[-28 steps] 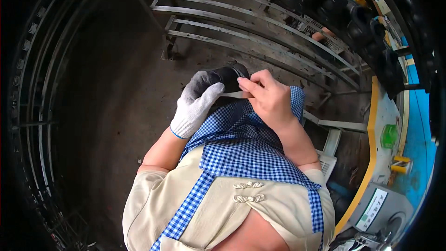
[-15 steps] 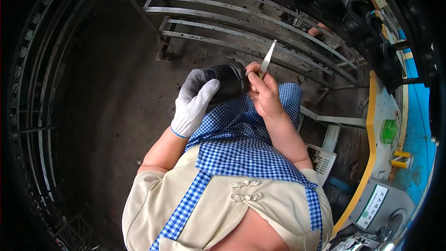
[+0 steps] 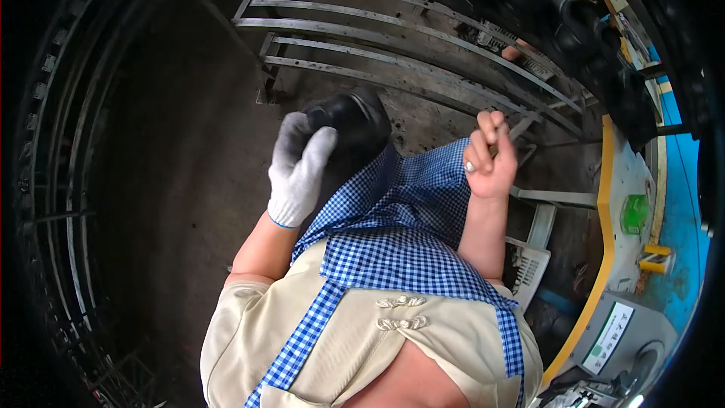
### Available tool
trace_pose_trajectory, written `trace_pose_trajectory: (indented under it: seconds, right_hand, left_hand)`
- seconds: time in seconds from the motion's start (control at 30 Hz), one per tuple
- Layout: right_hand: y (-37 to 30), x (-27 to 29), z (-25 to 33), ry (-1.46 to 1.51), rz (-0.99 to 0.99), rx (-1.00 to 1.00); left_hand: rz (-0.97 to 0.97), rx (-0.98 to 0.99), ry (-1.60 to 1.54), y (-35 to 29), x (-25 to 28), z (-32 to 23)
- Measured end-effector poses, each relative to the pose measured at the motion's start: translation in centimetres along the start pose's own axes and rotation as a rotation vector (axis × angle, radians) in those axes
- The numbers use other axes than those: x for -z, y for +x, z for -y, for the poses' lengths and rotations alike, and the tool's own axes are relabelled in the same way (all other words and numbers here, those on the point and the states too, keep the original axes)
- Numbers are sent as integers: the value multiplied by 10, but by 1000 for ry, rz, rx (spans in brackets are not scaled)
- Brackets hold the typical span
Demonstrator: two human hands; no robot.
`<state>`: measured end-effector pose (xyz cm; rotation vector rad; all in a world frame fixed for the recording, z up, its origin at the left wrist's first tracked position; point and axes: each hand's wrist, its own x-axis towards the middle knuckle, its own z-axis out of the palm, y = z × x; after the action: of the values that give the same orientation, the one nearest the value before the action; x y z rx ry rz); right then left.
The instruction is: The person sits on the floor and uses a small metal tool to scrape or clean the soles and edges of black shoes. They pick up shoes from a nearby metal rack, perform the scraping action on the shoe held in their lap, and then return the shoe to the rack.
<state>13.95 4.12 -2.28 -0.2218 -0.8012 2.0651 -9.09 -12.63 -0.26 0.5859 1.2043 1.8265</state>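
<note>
Black, rounded, leathery shoe [image 3: 361,122] is at the upper middle of the frame, gripped by the left hand [image 3: 298,162] in a fuzzy white-and-grey knit glove [image 3: 288,202]. The bare right hand [image 3: 491,165] has moved away, so one hand holds it. The right fingers curl; I cannot tell around what.

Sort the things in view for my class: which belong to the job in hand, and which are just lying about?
Job in hand:
- black shoe, held by the gloved left hand
- small pale item at the right hand, too hidden to identify

Apparently just about:
- metal rack
- green object and yellow-and-grey object, both right
</note>
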Motion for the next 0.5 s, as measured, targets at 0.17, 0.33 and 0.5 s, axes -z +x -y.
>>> trace_pose_trajectory:
  seconds: [0.17,0.33,0.5]
  right_hand:
    - [-13,30,-39,-632,62,-511]
    - [-31,68,-102,-165,1,-733]
    - [-33,43,-94,-262,88,-508]
  left_hand:
    - [523,-537,944,4,-23,-15]
    - [1008,-508,1238,1,-26,15]
    - [875,-571,608,14,-15,-38]
